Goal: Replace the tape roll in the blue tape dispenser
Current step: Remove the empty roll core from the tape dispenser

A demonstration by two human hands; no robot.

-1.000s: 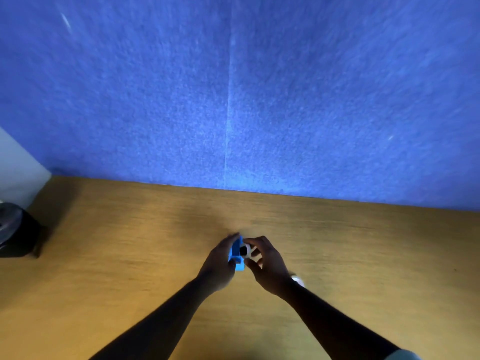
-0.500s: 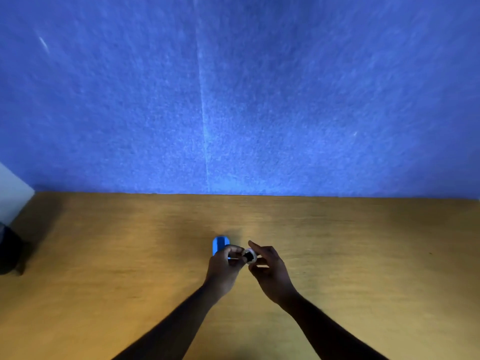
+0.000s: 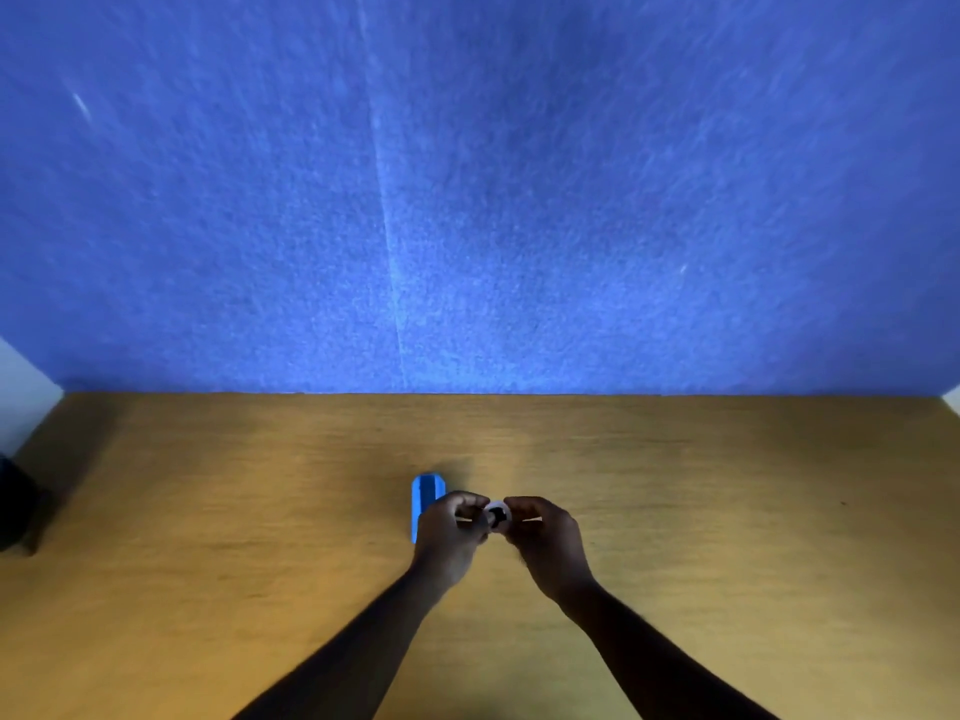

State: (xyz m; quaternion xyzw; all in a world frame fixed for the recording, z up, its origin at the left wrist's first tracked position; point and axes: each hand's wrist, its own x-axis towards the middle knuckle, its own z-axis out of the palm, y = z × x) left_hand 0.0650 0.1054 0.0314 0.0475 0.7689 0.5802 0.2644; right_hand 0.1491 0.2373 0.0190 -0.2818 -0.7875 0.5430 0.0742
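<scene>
Your left hand [image 3: 451,537] covers the near part of the blue plastic tape dispenser [image 3: 425,495], so only its far end shows, and you cannot tell from here whether it rests on the desk or is lifted. The small white tape roll with a dark core [image 3: 497,515] is blurred and mostly hidden, pinched between the fingertips of your left hand and your right hand [image 3: 550,543], just right of the dispenser. A dark object [image 3: 13,504] is cut off at the left edge. The tan wooden desk [image 3: 208,537] runs back to a blue felt partition [image 3: 519,200]. You have one dispenser, one roll, two hands.
</scene>
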